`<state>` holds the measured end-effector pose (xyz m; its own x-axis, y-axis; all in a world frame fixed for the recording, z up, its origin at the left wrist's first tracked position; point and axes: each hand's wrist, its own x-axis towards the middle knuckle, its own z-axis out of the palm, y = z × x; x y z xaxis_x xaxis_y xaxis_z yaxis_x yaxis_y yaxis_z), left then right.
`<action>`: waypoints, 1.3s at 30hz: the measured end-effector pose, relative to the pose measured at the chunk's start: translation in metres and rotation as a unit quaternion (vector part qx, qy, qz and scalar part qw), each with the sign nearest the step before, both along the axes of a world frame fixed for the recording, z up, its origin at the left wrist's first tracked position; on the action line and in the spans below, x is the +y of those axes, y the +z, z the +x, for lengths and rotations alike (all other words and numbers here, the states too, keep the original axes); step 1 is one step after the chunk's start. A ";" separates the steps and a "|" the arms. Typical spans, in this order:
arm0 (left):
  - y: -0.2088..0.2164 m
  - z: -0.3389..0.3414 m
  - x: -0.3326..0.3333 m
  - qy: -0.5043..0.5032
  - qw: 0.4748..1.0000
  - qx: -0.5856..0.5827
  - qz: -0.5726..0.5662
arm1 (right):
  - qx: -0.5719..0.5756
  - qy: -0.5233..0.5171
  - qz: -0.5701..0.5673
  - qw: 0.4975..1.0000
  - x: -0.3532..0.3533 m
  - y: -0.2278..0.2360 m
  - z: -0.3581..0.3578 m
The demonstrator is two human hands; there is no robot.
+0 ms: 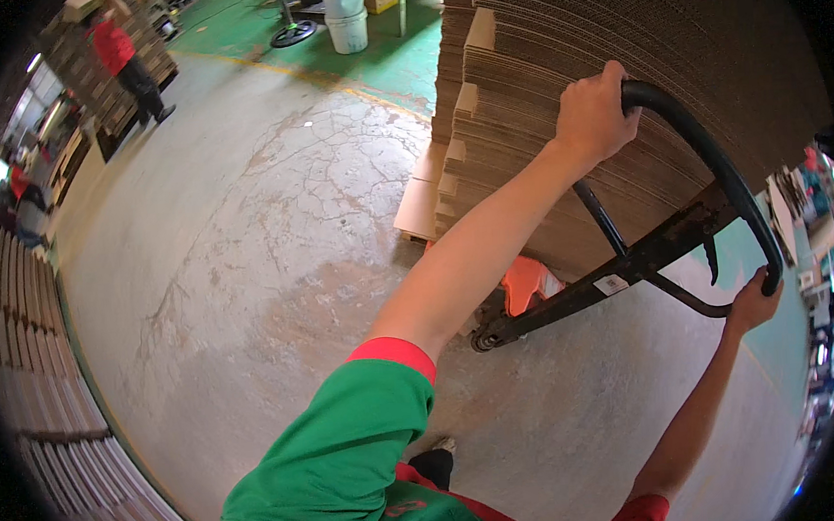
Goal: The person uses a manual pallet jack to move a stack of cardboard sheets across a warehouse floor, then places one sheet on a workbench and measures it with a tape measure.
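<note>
My left hand [597,116] is wrapped round the upper end of a black loop handle [706,142], its arm stretched out across the view. Lower down, at the handle's other end, my right hand [754,302] grips the same bar. The handle belongs to a pallet jack, whose dark shaft [573,305] slants down to an orange body [530,284]. A small lever [712,260] hangs inside the loop. Right behind the handle rises a tall stack of flat brown cardboard [540,91], with a few sheets jutting from its side. The stack hides the jack's forks.
Cardboard stacks [47,379] line the left edge. At the far left a person in a red top [116,52] stands beside piled cardboard [80,66]; another person [23,189] is nearer the rim. White buckets [346,21] and a black round base [293,33] stand on green floor.
</note>
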<state>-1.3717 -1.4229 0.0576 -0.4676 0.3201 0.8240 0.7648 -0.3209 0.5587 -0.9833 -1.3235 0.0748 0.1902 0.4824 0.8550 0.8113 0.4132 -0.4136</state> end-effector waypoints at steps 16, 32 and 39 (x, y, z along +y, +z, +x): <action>0.025 -0.003 0.297 0.170 0.984 -0.032 -0.050 | 0.008 0.174 -0.018 0.985 0.274 0.038 -0.034; 0.094 -0.104 0.687 0.216 0.975 -0.016 -0.050 | 0.037 0.165 -0.062 0.984 0.658 0.102 -0.114; 0.003 -0.147 0.815 0.176 0.980 -0.076 -0.055 | -0.024 0.170 -0.019 0.985 0.869 0.013 -0.200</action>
